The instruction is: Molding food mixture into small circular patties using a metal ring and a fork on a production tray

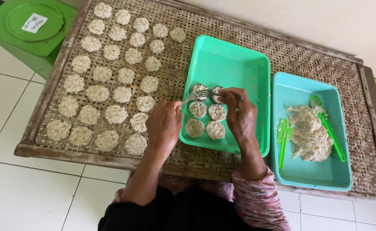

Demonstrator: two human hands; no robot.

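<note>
Rice patties point(206, 119), pale and round, lie in a small cluster inside a green tray point(235, 55) that rests on a woven bamboo rack point(307, 60) serving as the desk. Four of them sit in two short rows, and two more at the far side lie under the tools. The left hand point(164, 124) is closed around a fork point(195, 96) whose tines rest on the far-left patty. The right hand point(239, 113) is closed on a thin metal handle point(236, 96) that reaches to the neighbouring patty; what kind of tool it is cannot be told. Left of the tray, many more patties point(111, 81) are laid out in loose rows across the rack. Right of it, just beside, stands a blue tray point(320, 175) holding a heap of the same pale rice mixture point(309, 132) with two green plastic utensils point(284, 137), one at each side of the heap. A green lidded container point(13, 34) stands on the tiled floor point(8, 188) beyond the rack's left corner.
</note>
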